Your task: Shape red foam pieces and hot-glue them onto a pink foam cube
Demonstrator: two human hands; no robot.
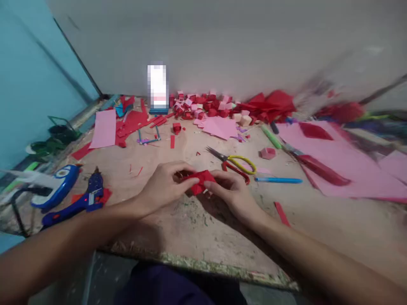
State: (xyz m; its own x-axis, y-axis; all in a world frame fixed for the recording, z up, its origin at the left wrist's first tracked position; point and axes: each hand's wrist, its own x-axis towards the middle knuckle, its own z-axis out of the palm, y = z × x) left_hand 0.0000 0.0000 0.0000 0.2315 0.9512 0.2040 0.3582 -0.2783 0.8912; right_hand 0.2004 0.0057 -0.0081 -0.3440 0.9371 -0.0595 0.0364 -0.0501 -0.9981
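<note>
A small folded piece of red paper [202, 182] is held just above the worn wooden table [203, 237], near its middle. My left hand [165, 184] pinches its left side with fingers and thumb. My right hand [230, 190] grips its right side, thumb on top. Both hands are closed on the same red piece. Close behind my right hand lie scissors [233, 163] with yellow and red handles, blades pointing left.
A blue glue gun [81, 201] and a blue tape dispenser [59, 188] lie at the left. A blue pen [278, 180], a green marker [271, 137], a pink folded hexagon [267, 153] and pink sheets [343, 165] sit at right. Several small red and pink folded pieces [203, 108] are piled by the wall.
</note>
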